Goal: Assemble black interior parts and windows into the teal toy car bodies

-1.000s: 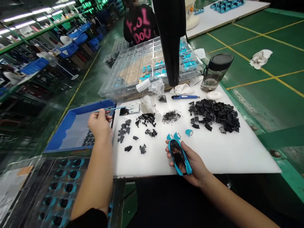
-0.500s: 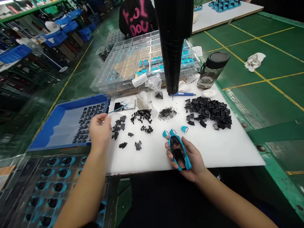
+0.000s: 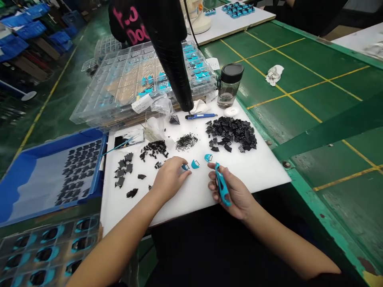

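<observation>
- Turquoise, glossy, car-shaped plastic shell [image 3: 222, 185]: up in the right hand [image 3: 235, 193], over the near edge of the white worktop [image 3: 182, 201]. Turned edge-on, so it reads as a narrow, curved strip with dark openings; interior hidden from this angle.
- Right hand: fingers curled along one flank, thumb side along the other, shell pinched between. Grip on the sides likely steadies it without pressing on the middle.
- Left hand [image 3: 167, 177]: thumb and fingers curved around a small turquoise piece with a thin black frame [image 3: 185, 167] on the worktop. Cannot tell whether they press on it.
- Two matching pieces beside it, [image 3: 195, 164] and [image 3: 208, 158], spaced apart, probably so each can be picked up singly.
- Beyond: loose heap of tiny black pins or screws [image 3: 186, 141]; larger pile of flat black plastic parts [image 3: 233, 133]. Kept as separate heaps, presumably to stop mixing.
- Black cylindrical power tool [image 3: 172, 59]: hangs tip-down over the worktop, perhaps to stay within reach while leaving the surface free.
- Thin blue stick [image 3: 118, 147]: lies across a black-and-white smeared panel [image 3: 136, 137], one end jutting toward the blue plastic tray [image 3: 42, 212].
</observation>
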Demonstrator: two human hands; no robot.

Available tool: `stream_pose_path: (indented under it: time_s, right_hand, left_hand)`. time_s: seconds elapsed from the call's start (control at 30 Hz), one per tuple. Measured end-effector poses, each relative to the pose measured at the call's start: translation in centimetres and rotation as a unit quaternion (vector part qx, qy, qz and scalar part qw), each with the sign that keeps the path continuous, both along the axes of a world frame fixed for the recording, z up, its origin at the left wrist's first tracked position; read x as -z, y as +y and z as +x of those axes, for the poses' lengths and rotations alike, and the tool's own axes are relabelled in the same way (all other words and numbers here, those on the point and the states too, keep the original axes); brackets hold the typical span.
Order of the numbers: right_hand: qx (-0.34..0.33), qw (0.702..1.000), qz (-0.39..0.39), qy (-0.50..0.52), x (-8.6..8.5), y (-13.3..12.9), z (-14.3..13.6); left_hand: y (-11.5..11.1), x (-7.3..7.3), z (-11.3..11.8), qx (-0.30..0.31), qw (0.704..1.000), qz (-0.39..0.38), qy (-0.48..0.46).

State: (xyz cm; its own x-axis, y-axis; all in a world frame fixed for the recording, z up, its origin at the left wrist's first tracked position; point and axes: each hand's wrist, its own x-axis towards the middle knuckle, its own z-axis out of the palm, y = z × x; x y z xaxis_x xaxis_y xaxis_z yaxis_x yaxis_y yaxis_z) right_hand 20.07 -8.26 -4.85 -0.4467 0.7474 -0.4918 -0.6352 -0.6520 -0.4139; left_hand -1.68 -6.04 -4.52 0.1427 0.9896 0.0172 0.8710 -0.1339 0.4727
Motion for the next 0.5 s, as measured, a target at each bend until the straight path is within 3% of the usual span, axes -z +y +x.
stream_pose_path:
  time_s: [0.17, 0.3, 0.4, 0.5]
  right_hand:
    - [-0.148, 0.975, 0.114, -0.118, -0.5, 0.2, -1.2]
    - [-0.216, 0.885, 0.279, -0.303, -0.5, 0.5, -2.2]
    - [-0.237, 0.832, 0.345, -0.363, -0.2, 0.5, -2.8]
    - [-0.227, 0.826, 0.363, -0.367, 0.1, 0.4, -3.2]
  left_hand:
    - [-1.5, -0.5, -2.7, -0.075, 0.979, 0.006, -0.187]
    - [-2.0, -2.0, -4.4, -0.025, 0.952, -0.02, -0.303]
    - [-2.0, -3.4, -4.8, 0.049, 0.964, -0.027, -0.259]
    - [-1.8, -4.2, -4.5, 0.053, 0.976, -0.087, -0.193]
